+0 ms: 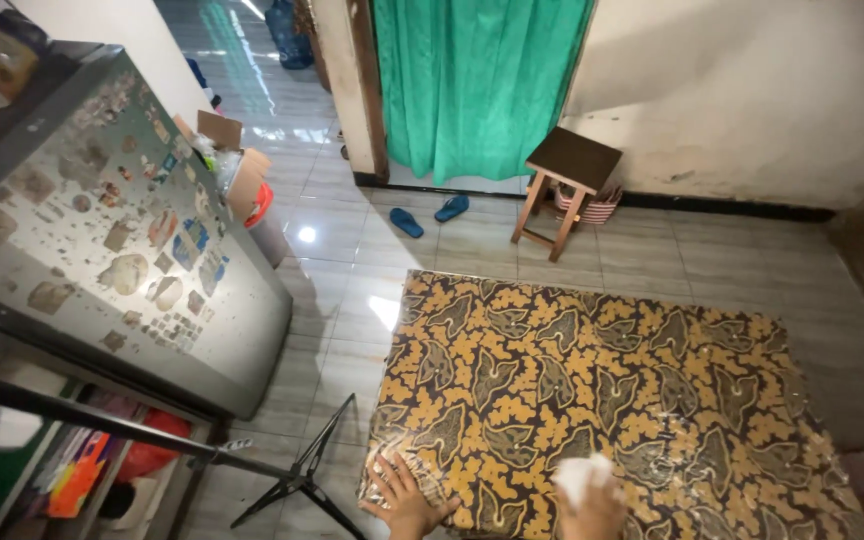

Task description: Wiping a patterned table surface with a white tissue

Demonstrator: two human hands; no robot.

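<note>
Left hand (404, 500) flat on patterned mat (592, 400) (right hand (592, 512) gripping white cloth (580, 474)).

The yellow-and-brown batik-patterned mat under clear plastic (602, 390) lies flat on the grey tiled floor (342, 300). Behind it stands the dark wooden stool (567, 185), with the pair of blue sandals (427, 215) to the stool's left. Left of the mat stands the sticker-covered grey fridge (122, 230); the black tripod stand (292, 480) sits at the mat's near left corner. Both hands rest on the mat's near edge, the left hand (407, 500) flat and the right hand (592, 510) with its grip around a white cloth (580, 475).
</note>
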